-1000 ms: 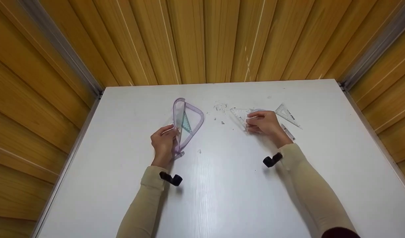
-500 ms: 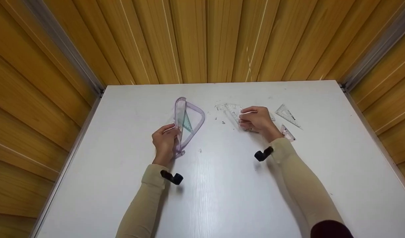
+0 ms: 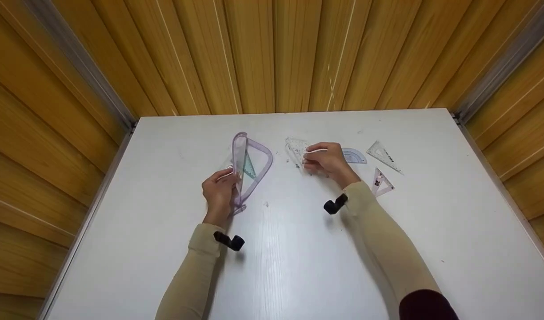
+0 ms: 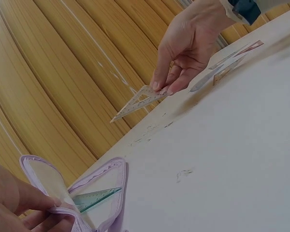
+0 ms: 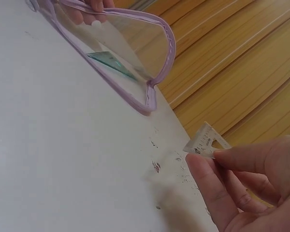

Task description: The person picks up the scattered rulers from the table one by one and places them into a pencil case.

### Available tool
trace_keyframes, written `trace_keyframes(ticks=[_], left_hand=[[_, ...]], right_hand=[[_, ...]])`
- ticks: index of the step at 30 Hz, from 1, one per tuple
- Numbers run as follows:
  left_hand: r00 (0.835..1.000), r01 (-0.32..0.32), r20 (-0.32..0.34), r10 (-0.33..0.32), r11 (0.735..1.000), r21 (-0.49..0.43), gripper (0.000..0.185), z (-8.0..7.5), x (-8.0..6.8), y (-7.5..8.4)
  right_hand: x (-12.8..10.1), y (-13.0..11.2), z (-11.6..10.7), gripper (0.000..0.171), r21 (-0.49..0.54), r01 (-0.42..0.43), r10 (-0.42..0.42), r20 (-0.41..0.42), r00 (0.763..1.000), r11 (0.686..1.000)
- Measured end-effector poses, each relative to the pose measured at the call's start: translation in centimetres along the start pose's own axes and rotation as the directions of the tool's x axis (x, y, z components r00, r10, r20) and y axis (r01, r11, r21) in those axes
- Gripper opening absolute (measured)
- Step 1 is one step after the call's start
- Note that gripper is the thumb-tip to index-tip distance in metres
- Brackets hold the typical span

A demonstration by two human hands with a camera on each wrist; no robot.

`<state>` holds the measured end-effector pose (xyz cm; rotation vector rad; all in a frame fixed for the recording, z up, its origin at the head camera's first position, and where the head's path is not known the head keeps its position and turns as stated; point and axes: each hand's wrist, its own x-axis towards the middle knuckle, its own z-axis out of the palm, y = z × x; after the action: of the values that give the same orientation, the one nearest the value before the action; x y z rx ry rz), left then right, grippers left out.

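My left hand grips one edge of a clear pouch with a purple zip border and holds its mouth apart. Inside the pouch lies a green set square, seen too in the right wrist view. Between the thumb and fingers of my right hand is a clear set square, pinched by one side and held above the table, apart from the pouch. Part of it is hidden behind the fingers in the right wrist view.
To the right of my right hand lie a bluish protractor, another clear set square and a pinkish set square with a printed figure. Small dark crumbs are scattered on the white table. Wooden panels stand behind it.
My right hand has moved left with the clear set square, toward the pouch, uncovering the protractor and the pinkish set square. The left hand and the pouch have stayed in place.
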<state>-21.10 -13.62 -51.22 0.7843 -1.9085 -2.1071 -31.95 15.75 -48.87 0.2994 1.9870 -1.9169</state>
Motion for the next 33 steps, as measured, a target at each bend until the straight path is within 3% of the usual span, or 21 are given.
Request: trace_keyframes(ticks=[7, 14, 25, 33], left_hand=[[1.000, 0.015, 0.000, -0.015, 1.000, -0.004, 0.023, 0.3, -0.3, 0.0], [0.999, 0.029, 0.012, -0.029, 1.000, 0.000, 0.023, 0.8, 0.0, 0.3], [1.000, 0.004, 0.012, -0.004, 0.999, 0.036, 0.022, 0.6, 0.2, 0.0], [1.000, -0.011, 0.023, 0.011, 1.000, 0.000, 0.024, 0.5, 0.2, 0.1]], right_hand=[[0.3, 0.0, 0.9, 0.036, 0.021, -0.009, 0.009, 0.015, 1.000, 1.000], [0.7, 0.2, 1.6, 0.034, 0.023, 0.048, -0.049, 0.017, 0.999, 0.999], [1.5, 0.7, 4.2, 0.026, -0.030, 0.066, -0.065, 0.009, 0.998, 0.997], [1.9, 0.3, 6.0, 0.025, -0.033, 0.100, -0.098, 0.039, 0.994, 0.994]])
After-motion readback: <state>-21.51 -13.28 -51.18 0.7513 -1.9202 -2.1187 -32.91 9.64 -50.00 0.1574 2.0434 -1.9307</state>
